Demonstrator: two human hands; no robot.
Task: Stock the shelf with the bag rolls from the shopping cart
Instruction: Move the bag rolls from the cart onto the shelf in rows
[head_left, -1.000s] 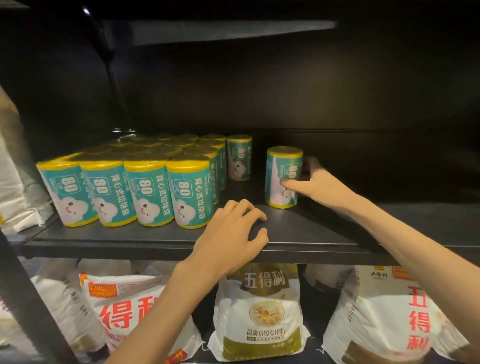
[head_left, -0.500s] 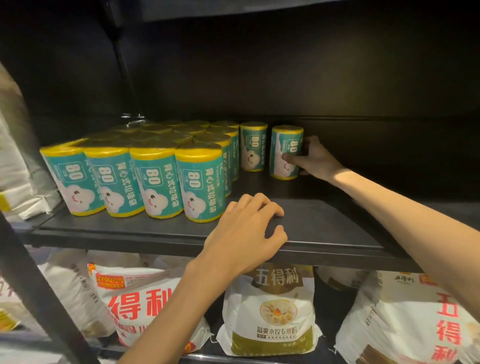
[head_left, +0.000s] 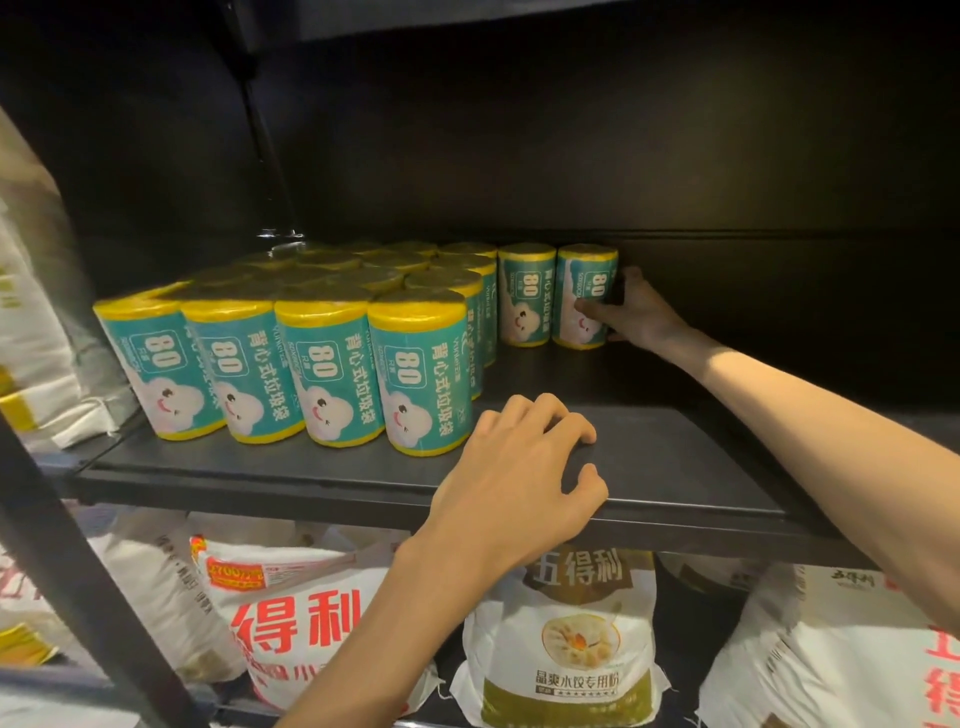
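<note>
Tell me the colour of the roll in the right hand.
Teal-wrapped bag roll with yellow ends; head view.

From my feed it's all dark metal racking: a black back panel (head_left: 571, 156) with a seam running across it, and the underside of an upper shelf (head_left: 467, 15) at the top. A black upright post (head_left: 78, 545) cuts diagonally across the lower left. Below sit white flour sacks (head_left: 291, 613) with red print, more sacks (head_left: 36, 322) stacked at left. Lighting's dim, coming from the front.

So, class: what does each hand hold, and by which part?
Right hand grips the rearmost teal, yellow-capped bag roll by its right side. Left hand holds nothing.
</note>
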